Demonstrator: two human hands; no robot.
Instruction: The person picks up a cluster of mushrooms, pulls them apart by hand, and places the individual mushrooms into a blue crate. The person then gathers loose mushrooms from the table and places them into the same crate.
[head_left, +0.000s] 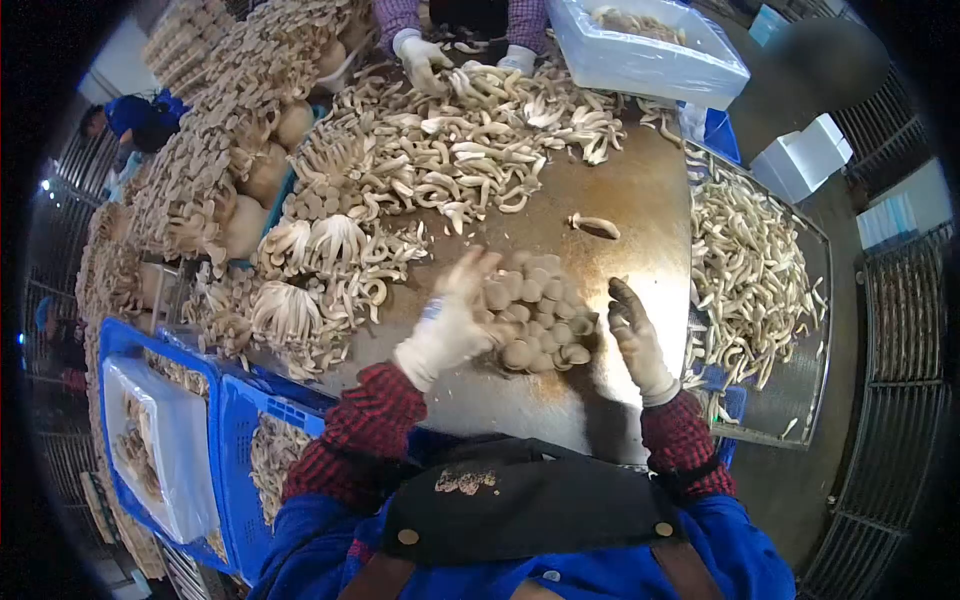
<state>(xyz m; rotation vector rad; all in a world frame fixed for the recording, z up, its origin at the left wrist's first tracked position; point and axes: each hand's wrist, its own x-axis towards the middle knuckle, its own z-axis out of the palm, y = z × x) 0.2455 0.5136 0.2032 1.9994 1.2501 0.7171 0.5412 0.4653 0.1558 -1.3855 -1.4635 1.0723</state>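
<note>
A cluster of brown-capped mushrooms (540, 312) sits caps-up on the metal table in front of me. At its left edge is my left hand (447, 325), in a pale glove, its fingers apart and slightly blurred; the thumb reaches the caps, and whether it presses on them is hard to tell. On the other side my right hand (640, 345), gloved with dark soiled fingertips, stands open beside the cluster with a gap between. Beyond them one loose mushroom (597, 227) lies on the table. Clumps of pale-stemmed mushrooms (290, 310) lie to the left.
A heap of mushrooms (470, 150) covers the table's far side, where a co-worker's gloved hands (425, 62) work. Mushroom pieces fill a tray (822, 300) on the right. A white bin (660, 75) stands far right; blue crates (235, 450) stand at left.
</note>
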